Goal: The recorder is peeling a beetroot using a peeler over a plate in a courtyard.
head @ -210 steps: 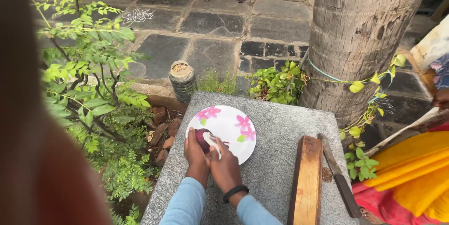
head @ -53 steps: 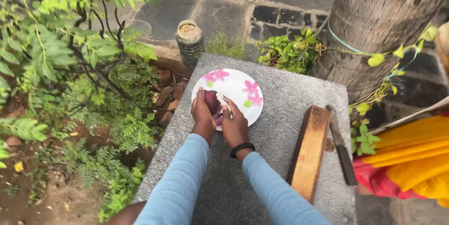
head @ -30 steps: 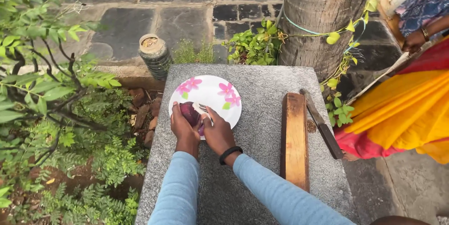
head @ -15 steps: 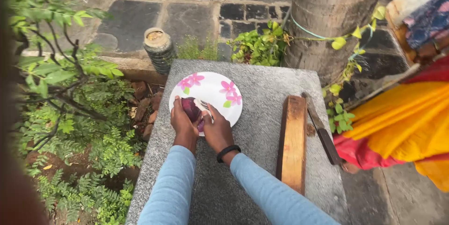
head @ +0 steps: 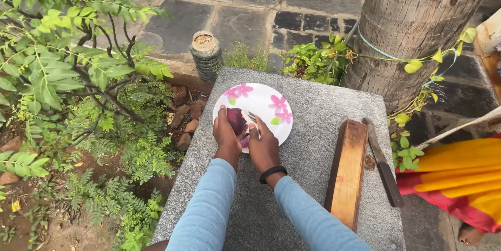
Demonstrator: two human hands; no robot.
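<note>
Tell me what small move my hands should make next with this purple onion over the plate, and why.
Probably peel the loosened skin further down. The left hand grips the purple onion over the flowered plate, and the right hand pinches at its side, so scraps would likely drop onto the plate.

The left hand (head: pixel 227 135) grips a round purple onion (head: pixel 236 120) over a white flowered plate (head: pixel 271 106). The right hand (head: pixel 262 145) presses a small knife (head: pixel 252 120) against the onion's right side.
</note>
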